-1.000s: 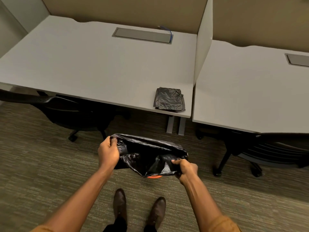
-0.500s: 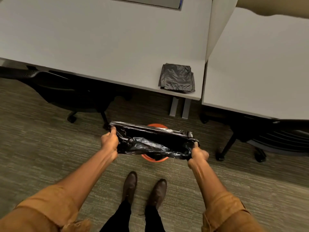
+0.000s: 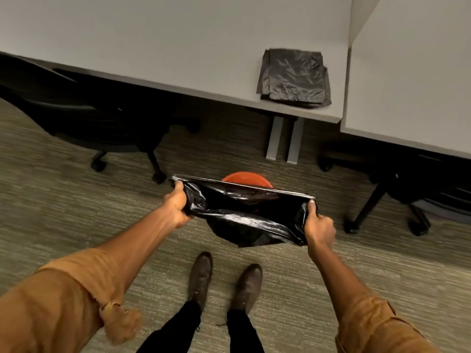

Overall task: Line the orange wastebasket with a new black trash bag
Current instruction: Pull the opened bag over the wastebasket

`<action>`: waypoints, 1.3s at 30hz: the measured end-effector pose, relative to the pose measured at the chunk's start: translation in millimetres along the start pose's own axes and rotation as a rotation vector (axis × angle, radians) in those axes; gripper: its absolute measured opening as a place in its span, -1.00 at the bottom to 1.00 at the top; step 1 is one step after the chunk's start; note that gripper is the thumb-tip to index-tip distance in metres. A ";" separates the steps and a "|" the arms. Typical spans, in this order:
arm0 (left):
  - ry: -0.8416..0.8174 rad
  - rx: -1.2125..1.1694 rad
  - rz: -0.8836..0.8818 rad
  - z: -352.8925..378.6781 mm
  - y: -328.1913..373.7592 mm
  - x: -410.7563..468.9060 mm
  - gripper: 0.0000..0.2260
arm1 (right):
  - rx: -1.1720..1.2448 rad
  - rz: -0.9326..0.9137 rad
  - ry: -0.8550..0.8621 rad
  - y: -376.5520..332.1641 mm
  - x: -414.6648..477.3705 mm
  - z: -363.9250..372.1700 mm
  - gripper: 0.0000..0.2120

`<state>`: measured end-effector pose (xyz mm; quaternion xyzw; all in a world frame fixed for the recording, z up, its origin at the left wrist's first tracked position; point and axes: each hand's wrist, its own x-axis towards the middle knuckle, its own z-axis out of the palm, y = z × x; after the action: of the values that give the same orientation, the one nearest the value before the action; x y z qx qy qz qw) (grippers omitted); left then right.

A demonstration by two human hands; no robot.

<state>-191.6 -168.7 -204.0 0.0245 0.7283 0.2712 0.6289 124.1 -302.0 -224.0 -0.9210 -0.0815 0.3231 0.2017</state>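
A black trash bag (image 3: 244,212) hangs stretched wide between my two hands, its mouth pulled open. My left hand (image 3: 177,203) grips the bag's left edge and my right hand (image 3: 318,226) grips its right edge. The orange wastebasket (image 3: 246,178) stands on the carpet under the bag. Only the far arc of its rim shows; the bag covers everything else.
A folded stack of spare black bags (image 3: 294,77) lies near the desk's (image 3: 178,47) front right corner. Black office chairs stand at the left (image 3: 107,123) and right (image 3: 407,194). Grey desk legs (image 3: 284,138) rise just behind the wastebasket. My shoes (image 3: 224,284) are close in front.
My hands have pulled apart, stretching the bag's mouth wide over the wastebasket. The view has tilted further down, and the near side of the orange rim is now covered.
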 end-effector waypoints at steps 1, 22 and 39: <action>-0.013 0.001 0.002 -0.6 -4.3 11.0 -0.52 | -0.009 -0.013 0.013 2.3 5.2 8.1 -0.29; 0.103 -0.048 0.070 -20.7 -68.0 150.8 -0.64 | 0.076 -0.058 0.077 55.5 89.9 117.0 -0.47; 0.077 0.085 -0.031 -18.0 -167.0 275.6 -0.57 | 0.224 0.270 -0.121 153.4 153.5 224.9 -0.27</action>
<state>-214.6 -213.6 -522.8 0.0295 0.7630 0.2310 0.6029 105.3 -326.2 -535.0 -0.8744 0.0675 0.4089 0.2524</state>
